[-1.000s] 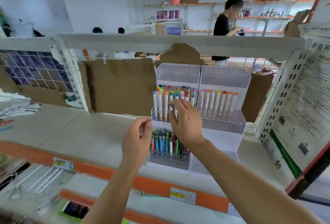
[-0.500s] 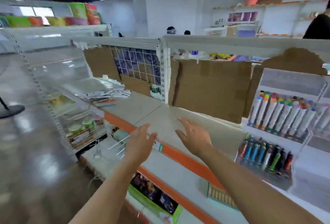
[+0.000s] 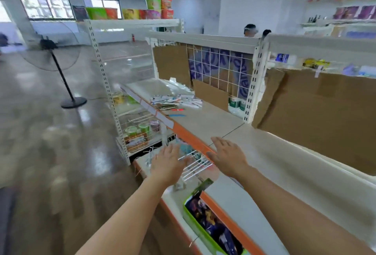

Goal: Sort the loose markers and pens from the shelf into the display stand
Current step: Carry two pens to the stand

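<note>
- Lying in a loose heap, markers and pens (image 3: 176, 101) on the shelf (image 3: 205, 119), far end of the bay, just in front of the cardboard backing (image 3: 209, 96) and wire grid (image 3: 219, 67).
- Mostly long axes running across the shelf, roughly left to right and slightly fanned; caps and tips too blurred to tell which end faces which way.
- Apart from the heap, nearer the shelf's front lip: a red pen (image 3: 176, 110) and a blue pen (image 3: 176, 115), both flat and roughly parallel to the edge.
- Judged step: between loads, reaching out for the next batch; nothing picked up yet.
- Left hand (image 3: 167, 166) out in front of the lower wire rack (image 3: 193, 163), fingers straight and spread, grip wide and empty.
- Right hand (image 3: 228, 156) over the orange shelf edge (image 3: 189, 136), fingers straight, likewise empty.
- Both hands well apart from the heap.
- Next move, as a judgement: going further along the shelf, then closing fingers across the barrels, not along them, to gather several at once.
- Display stand not in view here; carrying back to the right likely needed.
- Further out: a standing fan (image 3: 50, 51) on the glossy floor, cups of noodles (image 3: 130, 11) on the top shelf.
</note>
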Available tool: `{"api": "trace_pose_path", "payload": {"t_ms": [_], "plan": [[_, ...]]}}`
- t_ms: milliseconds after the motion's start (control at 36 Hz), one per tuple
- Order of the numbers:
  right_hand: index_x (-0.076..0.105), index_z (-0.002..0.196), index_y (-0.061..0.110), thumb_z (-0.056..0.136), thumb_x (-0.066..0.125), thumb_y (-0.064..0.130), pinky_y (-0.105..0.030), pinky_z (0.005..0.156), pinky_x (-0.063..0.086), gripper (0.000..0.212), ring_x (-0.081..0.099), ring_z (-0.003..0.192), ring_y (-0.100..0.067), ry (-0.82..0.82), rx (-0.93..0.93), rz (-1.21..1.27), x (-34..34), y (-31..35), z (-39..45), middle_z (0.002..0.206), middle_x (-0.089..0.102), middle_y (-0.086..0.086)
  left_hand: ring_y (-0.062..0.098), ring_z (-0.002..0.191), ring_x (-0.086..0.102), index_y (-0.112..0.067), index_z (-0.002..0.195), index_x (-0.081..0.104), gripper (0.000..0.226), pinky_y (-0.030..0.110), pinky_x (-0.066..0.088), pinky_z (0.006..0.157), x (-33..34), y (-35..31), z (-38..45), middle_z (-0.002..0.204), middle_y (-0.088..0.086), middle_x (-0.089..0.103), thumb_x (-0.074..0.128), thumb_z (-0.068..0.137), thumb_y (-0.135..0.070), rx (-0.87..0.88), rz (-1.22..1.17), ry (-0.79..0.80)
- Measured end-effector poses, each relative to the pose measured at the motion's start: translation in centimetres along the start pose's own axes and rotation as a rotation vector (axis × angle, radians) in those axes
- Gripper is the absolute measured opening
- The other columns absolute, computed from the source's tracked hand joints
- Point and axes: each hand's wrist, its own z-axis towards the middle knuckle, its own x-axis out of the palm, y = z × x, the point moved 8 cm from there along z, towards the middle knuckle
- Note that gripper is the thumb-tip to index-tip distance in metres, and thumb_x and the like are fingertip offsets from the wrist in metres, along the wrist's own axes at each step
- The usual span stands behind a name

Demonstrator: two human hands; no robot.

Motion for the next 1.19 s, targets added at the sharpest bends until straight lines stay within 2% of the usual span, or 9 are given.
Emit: {"api": "trace_pose_path", "payload": {"t_ms": [250, 444, 639, 917, 1083, 1195], "plan": [[0.012, 0.151, 0.022, 0.1, 0.024, 0.052, -0.038, 0.116, 0.015, 0.061, 0.02, 0.143, -0.021, 0.029, -0.058, -0.003, 1.4, 3.1, 9.0, 0.159, 0.015, -0.001, 0.024, 0.147, -0.001, -0.022, 0.152, 0.006, 0.068, 0.044, 0.004, 0.117, -0.8, 4.4, 6.4, 0.16, 0.004, 0.002, 0.019, 0.096, -0.058, -0.053, 0.037, 0.019], [0.011, 0.151, 0.02, 0.1, 0.025, 0.049, -0.038, 0.115, 0.015, 0.06, 0.02, 0.142, -0.021, 0.003, -0.08, 0.014, 1.1, 3.8, 17.1, 0.158, 0.016, 0.0, 0.023, 0.147, 0.002, -0.025, 0.151, 0.011, 0.063, 0.046, 0.005, 0.117, -1.8, 6.9, 13.1, 0.16, 0.002, 0.006, 0.022, 0.098, -0.057, -0.08, 0.045, 0.006], [0.011, 0.151, 0.02, 0.099, 0.027, 0.051, -0.041, 0.115, 0.014, 0.062, 0.019, 0.142, -0.022, 0.045, -0.079, -0.008, 1.9, 4.1, 24.1, 0.159, 0.011, 0.0, 0.025, 0.147, -0.001, -0.023, 0.152, 0.011, 0.065, 0.046, 0.005, 0.118, -2.6, 8.8, 19.7, 0.16, 0.003, 0.002, 0.021, 0.097, -0.057, -0.088, 0.05, 0.042], [0.009, 0.151, 0.018, 0.097, 0.039, 0.047, -0.042, 0.113, 0.018, 0.068, 0.026, 0.138, -0.026, 0.12, -0.057, -0.05, 4.6, 4.4, 31.5, 0.156, 0.018, 0.0, 0.024, 0.147, 0.001, -0.023, 0.152, 0.01, 0.064, 0.045, 0.005, 0.117, -2.1, 11.8, 27.3, 0.16, 0.002, 0.004, 0.02, 0.098, -0.056, -0.053, 0.048, 0.116], [0.036, 0.14, 0.023, 0.094, 0.052, 0.035, -0.035, 0.103, 0.03, 0.05, 0.038, 0.13, -0.023, 0.101, 0.019, -0.074, 5.4, 4.2, 36.1, 0.142, 0.042, -0.002, 0.025, 0.146, 0.006, -0.022, 0.152, 0.01, 0.065, 0.045, 0.008, 0.116, -2.6, 13.5, 32.5, 0.16, 0.002, 0.002, 0.02, 0.098, -0.058, 0.024, 0.037, 0.168], [0.051, 0.122, 0.025, 0.093, 0.053, 0.027, -0.033, 0.09, 0.031, 0.029, 0.043, 0.119, -0.023, 0.111, 0.06, -0.092, 6.2, 4.3, 38.5, 0.125, 0.049, -0.001, 0.025, 0.145, 0.012, -0.021, 0.151, 0.018, 0.062, 0.044, 0.014, 0.115, -2.9, 14.0, 36.0, 0.158, 0.004, 0.015, 0.026, 0.099, -0.054, 0.083, 0.01, 0.135]]}}
